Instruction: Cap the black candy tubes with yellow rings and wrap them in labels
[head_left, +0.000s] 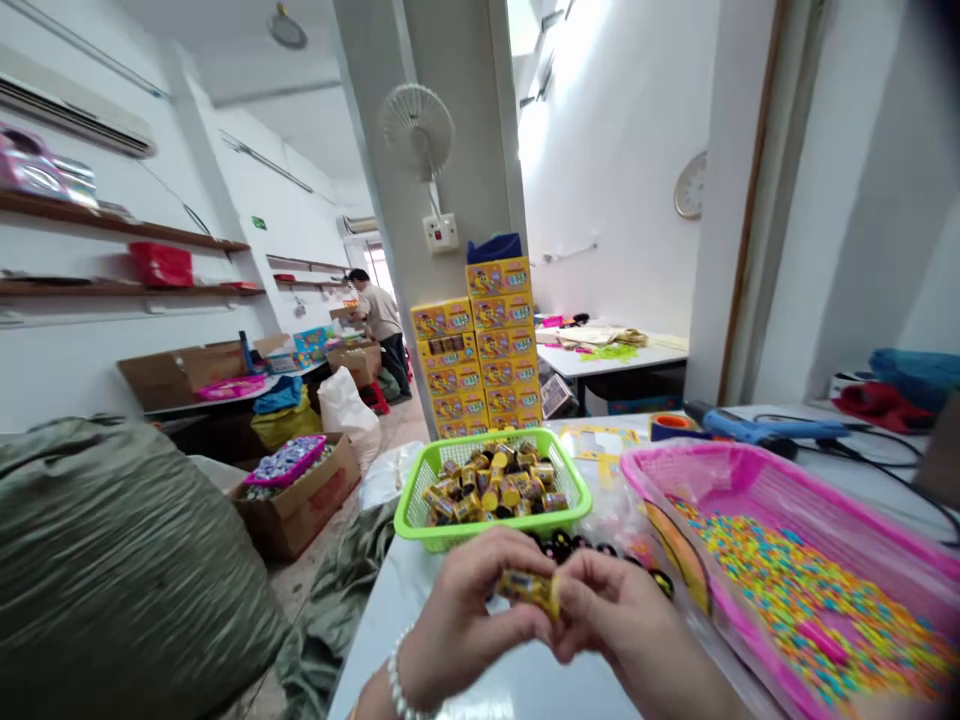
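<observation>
My left hand (461, 620) and my right hand (615, 615) meet over the near edge of a white table (525, 690). Both pinch one small yellow wrapped cylinder (531, 588) between thumbs and fingertips. Just beyond them stands a green basket (420, 515) filled with several similar yellow and dark little cylinders (491, 485). A few small dark round pieces (570, 545) lie on the table between my hands and the basket. To the right, a pink tray (750, 475) holds a bed of tiny multicoloured beads (810, 600).
A blue glue gun (757, 428) with cables and an orange tape roll (670, 424) lie behind the pink tray. Stacked yellow boxes (480, 350) stand by a pillar. A big green sack (112, 560) bulks at left. Cardboard boxes (300, 500) sit on the floor; a person (381, 325) works far back.
</observation>
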